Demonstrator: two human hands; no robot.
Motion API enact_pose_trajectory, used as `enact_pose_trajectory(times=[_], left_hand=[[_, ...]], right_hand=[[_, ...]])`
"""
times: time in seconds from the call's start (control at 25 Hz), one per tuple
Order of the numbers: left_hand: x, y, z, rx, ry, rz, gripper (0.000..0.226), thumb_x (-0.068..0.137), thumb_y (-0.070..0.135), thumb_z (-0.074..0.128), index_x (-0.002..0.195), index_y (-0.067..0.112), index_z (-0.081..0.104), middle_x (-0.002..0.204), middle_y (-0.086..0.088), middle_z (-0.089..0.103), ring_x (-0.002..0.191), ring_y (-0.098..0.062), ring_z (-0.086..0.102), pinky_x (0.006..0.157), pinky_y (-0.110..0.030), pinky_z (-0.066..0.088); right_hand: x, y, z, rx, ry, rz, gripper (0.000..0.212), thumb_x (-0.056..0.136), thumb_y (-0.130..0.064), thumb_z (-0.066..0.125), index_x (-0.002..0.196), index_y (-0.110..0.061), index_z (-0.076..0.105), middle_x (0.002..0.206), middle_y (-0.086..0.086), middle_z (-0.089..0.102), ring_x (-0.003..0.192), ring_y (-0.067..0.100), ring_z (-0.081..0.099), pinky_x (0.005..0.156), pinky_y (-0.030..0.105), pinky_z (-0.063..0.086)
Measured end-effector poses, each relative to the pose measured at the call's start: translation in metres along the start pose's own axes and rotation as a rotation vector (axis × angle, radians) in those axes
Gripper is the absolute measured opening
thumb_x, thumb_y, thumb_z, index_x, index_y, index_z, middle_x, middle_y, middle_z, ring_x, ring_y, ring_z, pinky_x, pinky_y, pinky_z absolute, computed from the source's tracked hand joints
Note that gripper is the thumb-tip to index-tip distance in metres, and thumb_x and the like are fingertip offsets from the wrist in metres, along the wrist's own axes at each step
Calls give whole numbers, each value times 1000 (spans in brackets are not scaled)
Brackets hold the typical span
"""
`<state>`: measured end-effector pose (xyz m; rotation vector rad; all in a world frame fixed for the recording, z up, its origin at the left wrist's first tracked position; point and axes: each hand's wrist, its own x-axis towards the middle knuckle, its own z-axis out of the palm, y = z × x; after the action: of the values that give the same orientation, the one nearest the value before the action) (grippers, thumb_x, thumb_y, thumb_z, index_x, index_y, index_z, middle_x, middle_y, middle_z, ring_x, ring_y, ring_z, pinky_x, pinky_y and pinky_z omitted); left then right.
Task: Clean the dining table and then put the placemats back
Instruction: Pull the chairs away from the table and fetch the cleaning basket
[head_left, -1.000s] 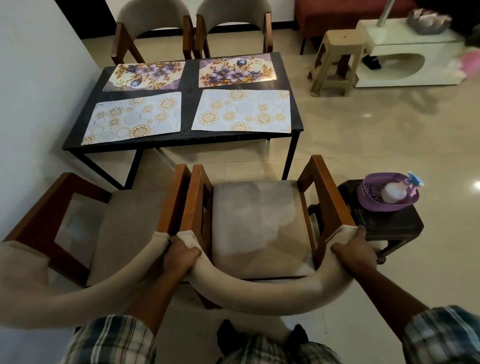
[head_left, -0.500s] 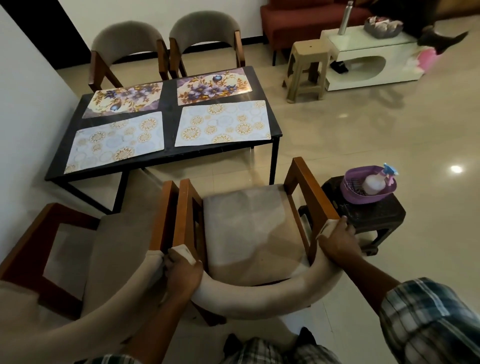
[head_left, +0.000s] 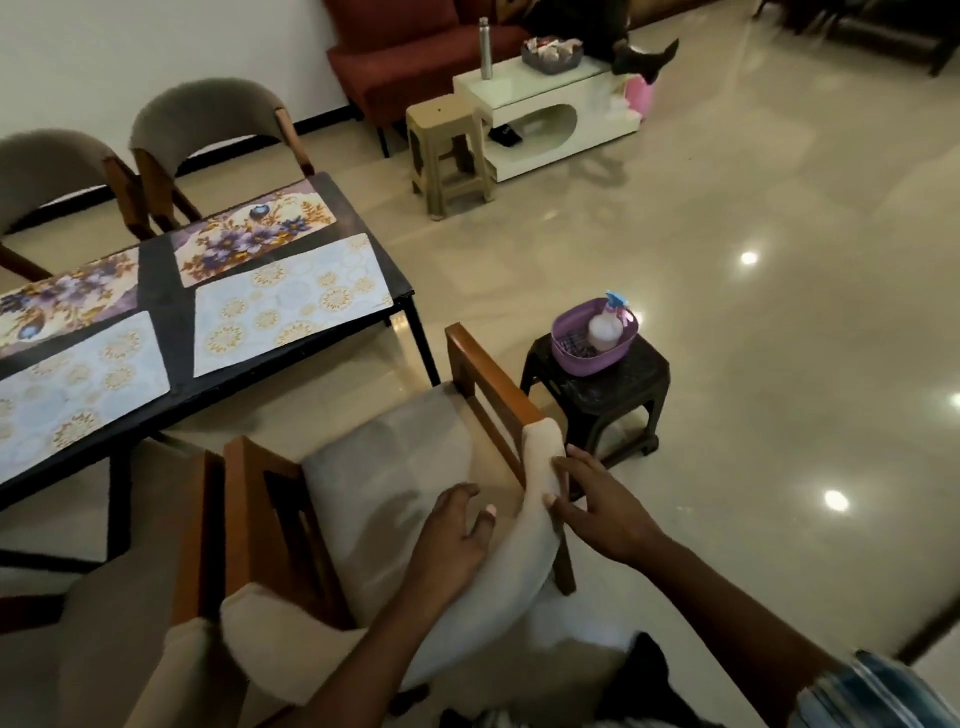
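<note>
Head view is showing four placemats (head_left: 291, 301) lying flat on the table (head_left: 176, 343), covering most of its top. Both hands are holding nothing. The left hand (head_left: 452, 535) is hovering, fingers loose, over the chair (head_left: 395, 467) standing off the table's near side. The right hand (head_left: 602, 509), fingers spread, is touching or nearly touching the chair's padded back. The placemats are looking thin, glossy and light, probably bendy and slick. Pinching each at an edge near the table's rim and peeling it up seems safest. A spray bottle (head_left: 605, 327) is waiting on a stool (head_left: 613, 384) beyond the table's right corner.
</note>
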<state>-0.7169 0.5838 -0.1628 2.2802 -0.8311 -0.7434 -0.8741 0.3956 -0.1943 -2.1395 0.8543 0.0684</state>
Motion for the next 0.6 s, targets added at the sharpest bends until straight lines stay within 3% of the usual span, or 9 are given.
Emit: enact_pose_trajectory(times=[0.12,0.24,0.32,0.4,0.48,0.6], left_hand=[[14,61,36,-23,-12,51,36,102,39,57,137,31,59,140,13,58,127,-5,54,104,-19,42],[32,129,83,-125,30,56,28,100,33,63,127,32,66,125,22,63,119,0,59,95,-11,44],[49,169,113,-167,55,52,25,99,34,65,124,35,67,117,25,64,114,0,61,97,-18,49],[66,207,140,-180,39,50,25,99,35,65,124,35,67,119,22,64,110,3,59,97,-20,49],[86,243,164,-202,-4,68,26,99,37,64,125,33,67,118,20,65,103,8,59,88,-12,47],[121,285,194,-186,-74,103,28,99,40,63,126,35,66,119,16,66,108,1,62,91,-17,50]], right_hand=[[-6,46,-53,51,37,-21,61,98,-55,59,154,-36,43,167,-12,30,149,11,36,115,28,35],[-12,102,-114,93,25,-69,56,99,-56,58,151,-41,46,162,-17,36,150,6,34,119,35,38],[-19,138,-151,136,66,-52,54,98,-58,58,148,-42,50,160,-19,39,148,3,37,118,38,41],[-24,169,-187,177,122,-18,50,97,-56,60,145,-43,53,157,-21,43,143,1,43,115,37,45],[-24,197,-220,205,156,0,46,98,-52,62,142,-44,55,154,-25,45,139,-1,46,115,38,45],[-13,229,-258,221,171,15,44,98,-56,60,141,-49,53,153,-30,44,138,-4,46,115,39,45]])
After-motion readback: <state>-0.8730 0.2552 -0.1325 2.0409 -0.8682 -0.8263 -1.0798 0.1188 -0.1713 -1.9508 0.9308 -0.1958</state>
